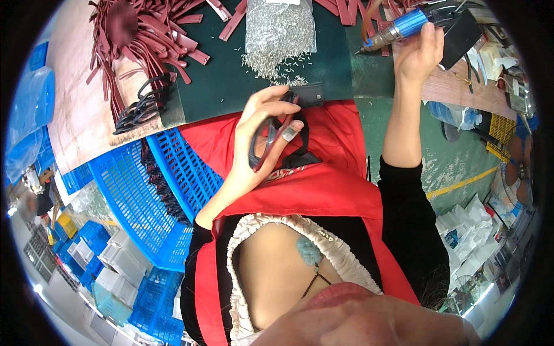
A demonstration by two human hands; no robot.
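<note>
My left hand point(262, 130) is closed round an eyeglass frame point(269, 144) with dark rims and a dark red part along it, held above my lap at the table's near edge. A grey covering is on its thumb. Raised at the upper right, my right hand point(421, 57) grips a blue electric screwdriver point(408, 24), whose tip points left. Beyond my left hand, a clear plastic bag of small silver screws point(280, 29) lies on the dark green mat point(216, 81), with loose screws point(271, 66) spilled at its mouth. A small dark block point(310, 94) sits at the mat's edge.
Dark red eyeglass temples point(144, 46) are heaped at the left, with black frames point(141, 106) in front. A blue basket point(130, 190) holding dark frames stands left of my lap. Small tools point(470, 72) lie at the right; blue crates point(153, 305) stand on the floor.
</note>
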